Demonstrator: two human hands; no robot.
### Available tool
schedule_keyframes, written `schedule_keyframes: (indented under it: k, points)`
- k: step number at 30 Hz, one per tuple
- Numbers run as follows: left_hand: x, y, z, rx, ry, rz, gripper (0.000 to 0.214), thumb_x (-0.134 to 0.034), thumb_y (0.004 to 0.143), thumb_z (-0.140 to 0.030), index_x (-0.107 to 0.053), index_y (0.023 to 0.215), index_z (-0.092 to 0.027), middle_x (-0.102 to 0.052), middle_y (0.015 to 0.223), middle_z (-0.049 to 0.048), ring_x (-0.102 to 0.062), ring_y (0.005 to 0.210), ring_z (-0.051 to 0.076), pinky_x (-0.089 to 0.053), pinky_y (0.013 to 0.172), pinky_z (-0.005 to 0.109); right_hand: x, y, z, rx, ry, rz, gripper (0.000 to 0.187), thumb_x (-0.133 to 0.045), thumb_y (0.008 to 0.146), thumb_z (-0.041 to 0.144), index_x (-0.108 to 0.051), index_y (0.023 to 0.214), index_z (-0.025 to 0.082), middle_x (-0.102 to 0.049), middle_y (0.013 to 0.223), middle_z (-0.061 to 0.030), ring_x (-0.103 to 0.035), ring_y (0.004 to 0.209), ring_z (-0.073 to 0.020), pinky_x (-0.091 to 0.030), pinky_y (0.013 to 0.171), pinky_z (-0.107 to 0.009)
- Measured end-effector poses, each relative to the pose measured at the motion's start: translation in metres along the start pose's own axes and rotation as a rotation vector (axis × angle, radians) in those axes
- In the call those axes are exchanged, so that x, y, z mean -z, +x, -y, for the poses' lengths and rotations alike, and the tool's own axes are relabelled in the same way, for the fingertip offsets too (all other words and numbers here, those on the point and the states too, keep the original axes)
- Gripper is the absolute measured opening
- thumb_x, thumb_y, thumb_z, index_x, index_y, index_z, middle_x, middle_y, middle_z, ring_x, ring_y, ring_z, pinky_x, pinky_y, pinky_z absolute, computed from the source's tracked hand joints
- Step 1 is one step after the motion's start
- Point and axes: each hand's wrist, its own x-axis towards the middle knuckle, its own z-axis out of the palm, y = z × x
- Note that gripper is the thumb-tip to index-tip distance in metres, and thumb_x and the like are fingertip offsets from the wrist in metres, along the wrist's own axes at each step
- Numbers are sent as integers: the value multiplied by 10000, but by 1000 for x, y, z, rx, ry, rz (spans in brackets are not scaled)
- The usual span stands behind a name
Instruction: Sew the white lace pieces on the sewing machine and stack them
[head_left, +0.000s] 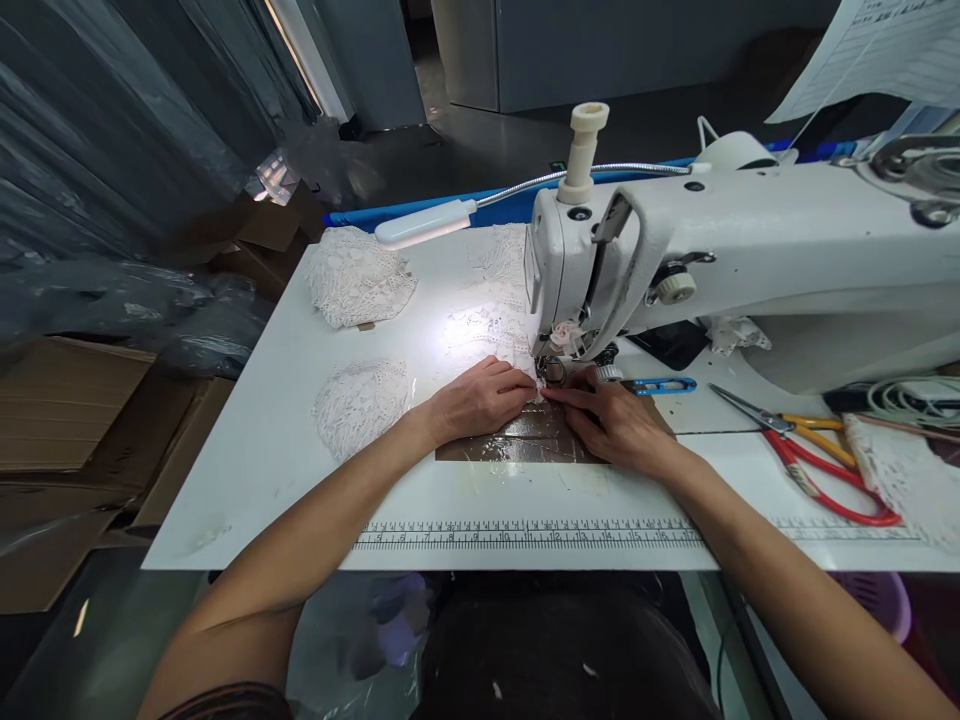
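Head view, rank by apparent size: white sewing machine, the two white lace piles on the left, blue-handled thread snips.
1. White sewing machine, by far largest.
2. Far white lace pile and near white lace pile: look alike, unranked.
3. Blue-handled thread snips, smallest.

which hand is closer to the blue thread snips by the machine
Right. The right hand lies just below and to the left of the blue thread snips, not touching them. The left hand is farther left, on the other side of the needle area.
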Motion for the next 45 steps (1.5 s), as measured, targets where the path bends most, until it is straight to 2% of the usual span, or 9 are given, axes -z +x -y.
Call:
schedule_keyframes:
  k: [4,6,11,20,26,32,36,41,45]
  points:
    - [1,1,0,16,-3,16,152,-486,954,-150,-638,949,-154,-693,1030,72,-617,825,153,-485,724,315,2,-1,-2,-43,65,19,401,-445,931,201,-615,1282,294,-601,1079,-78,-629,879,-192,-536,761,-342]
    - [1,1,0,14,5,27,158,-485,952,-156,-642,933,-159,-690,1034,69,-614,822,153,-478,729,316,2,-1,-3,-18,50,14,404,-449,928,200,-614,1280,310,-596,1105,-77,-623,895,-194,-535,771,-349]
    - [2,1,0,-1,18,31,182,-475,941,-145,-652,902,-149,-692,1014,73,-608,804,153,-469,738,319,-3,-2,-2,107,-28,-22,367,-485,914,240,-651,1241,274,-585,1061,-106,-574,993,-247,-513,855,-428]
    - [11,4,-4,20,-3,63,208,-475,901,-162,-674,955,-176,-692,1049,73,-610,847,187,-431,873,427,-4,-1,7,83,-171,-10,379,-442,927,259,-645,1246,254,-616,1058,-129,-595,939,-271,-519,758,-426]
    - [13,3,-3,32,17,120,200,-480,914,-236,-660,971,-168,-670,1092,75,-591,851,191,-413,844,391,-4,1,13,49,-232,16,366,-437,926,239,-651,1222,220,-620,1065,-150,-601,911,-282,-519,700,-407]
    - [14,1,-2,40,39,164,256,-475,917,-275,-649,1056,-148,-643,1151,100,-582,865,210,-411,815,396,-5,2,16,56,-263,24,367,-403,946,236,-635,1224,178,-624,1036,-176,-587,957,-300,-510,763,-443]
    - [14,0,-1,60,47,178,275,-477,916,-303,-641,1071,-146,-618,1199,108,-579,900,228,-405,805,396,-7,3,15,57,-299,19,378,-392,951,231,-599,1262,177,-616,1063,-175,-590,923,-282,-502,743,-410]
    - [14,0,1,83,37,195,306,-477,916,-327,-618,1123,-151,-596,1231,113,-567,918,234,-393,792,390,-8,6,17,48,-392,49,372,-385,940,188,-593,1247,154,-623,958,-166,-585,856,-273,-473,706,-379]
    - [15,1,0,103,45,244,365,-440,937,-348,-590,1187,-129,-565,1279,124,-546,922,233,-384,792,394,-7,9,22,29,-472,63,358,-375,945,188,-602,1220,162,-625,951,-162,-586,830,-270,-459,667,-368]
